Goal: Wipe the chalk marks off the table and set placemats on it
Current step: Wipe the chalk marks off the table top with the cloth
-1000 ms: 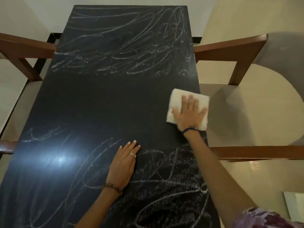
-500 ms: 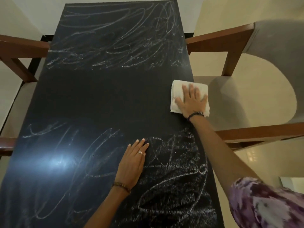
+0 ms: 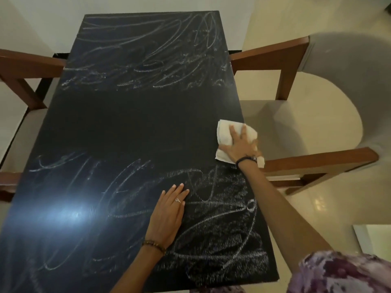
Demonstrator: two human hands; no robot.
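A long black table (image 3: 131, 127) runs away from me. White chalk scribbles (image 3: 148, 60) cover its far end, and more chalk scribbles (image 3: 213, 225) cover the near end. The band across the middle is bare black. My right hand (image 3: 240, 145) presses flat on a white folded cloth (image 3: 225, 134) at the table's right edge, where part of the cloth hangs over the side. My left hand (image 3: 168, 216) lies flat, fingers together, on the near chalk marks with nothing in it. No placemats are in view.
A wooden armchair (image 3: 296, 60) with a pale cushioned seat stands close against the table's right side. Another wooden chair arm (image 3: 27, 66) shows at the left side. A lamp glare (image 3: 72, 214) shines on the near left tabletop. A pale tiled floor lies at the right.
My right hand and the cloth have slid slightly toward me along the right edge, and the cloth now bunches and overhangs the side. My left hand stays planted on the table.
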